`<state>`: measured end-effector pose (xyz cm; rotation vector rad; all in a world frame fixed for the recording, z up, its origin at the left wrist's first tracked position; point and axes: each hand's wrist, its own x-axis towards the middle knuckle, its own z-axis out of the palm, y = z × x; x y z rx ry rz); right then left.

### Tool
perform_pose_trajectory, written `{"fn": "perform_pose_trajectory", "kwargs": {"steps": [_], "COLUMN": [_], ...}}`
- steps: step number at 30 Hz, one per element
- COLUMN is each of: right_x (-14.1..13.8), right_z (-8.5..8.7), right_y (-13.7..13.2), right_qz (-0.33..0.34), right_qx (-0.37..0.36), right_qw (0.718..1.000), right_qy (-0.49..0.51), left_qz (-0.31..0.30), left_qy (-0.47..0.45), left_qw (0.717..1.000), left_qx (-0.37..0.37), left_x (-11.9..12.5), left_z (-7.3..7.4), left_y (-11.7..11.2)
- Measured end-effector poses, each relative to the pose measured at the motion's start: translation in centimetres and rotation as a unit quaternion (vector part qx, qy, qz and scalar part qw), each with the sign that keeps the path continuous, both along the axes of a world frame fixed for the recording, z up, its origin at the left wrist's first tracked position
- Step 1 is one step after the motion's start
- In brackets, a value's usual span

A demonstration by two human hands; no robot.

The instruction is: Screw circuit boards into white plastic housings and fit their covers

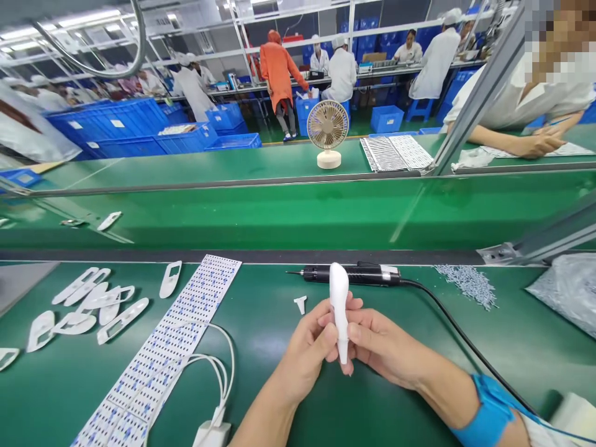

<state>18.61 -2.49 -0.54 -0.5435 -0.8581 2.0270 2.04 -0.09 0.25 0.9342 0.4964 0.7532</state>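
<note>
A slim white plastic casing (340, 304), wide at its top and narrow at its lower end, stands nearly upright between my two hands. My left hand (313, 341) pinches its left side with thumb and fingers. From the right, my right hand (382, 344) grips the same casing, thumb pressed near its lower part. Behind the casing lies a black electric screwdriver (367, 275), its bit pointing left and its cable running off to the right. A small white T-shaped piece (300, 304) rests on the green bench just beyond my left hand.
Several white casing shells (123, 320) lie at the left beside a long patterned sheet (162, 341). White cables (223, 366) cross it to a white block (212, 433). Loose screws (469, 284) and a plastic bag (568, 292) are at right. A moving belt-like green strip (298, 208) runs behind.
</note>
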Motion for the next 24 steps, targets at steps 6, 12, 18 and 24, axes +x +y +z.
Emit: {"fn": "perform_pose_trajectory", "kwargs": {"steps": [6, 12, 18, 24], "right_x": [-0.3, 0.9, 2.4, 1.5], "right_z": [-0.1, 0.0, 1.5, 2.1], "right_y": [0.1, 0.0, 0.2, -0.1], "right_qz": [-0.027, -0.181, -0.144, -0.182], "right_qx": [0.031, 0.16, 0.237, 0.235], "right_qw": [0.993, 0.9, 0.923, 0.916], "right_qy": [-0.115, -0.363, -0.266, -0.268], "left_qz": [0.061, 0.163, 0.11, 0.151], "left_qy": [0.074, 0.301, 0.312, 0.325], "left_qw": [0.995, 0.885, 0.84, 0.819], "left_qx": [0.041, 0.316, 0.429, 0.448], "left_x": [0.3, -0.9, -1.3, -0.9], "left_z": [0.3, -0.3, -0.1, 0.6], "left_y": [0.0, 0.0, 0.3, 0.0]}}
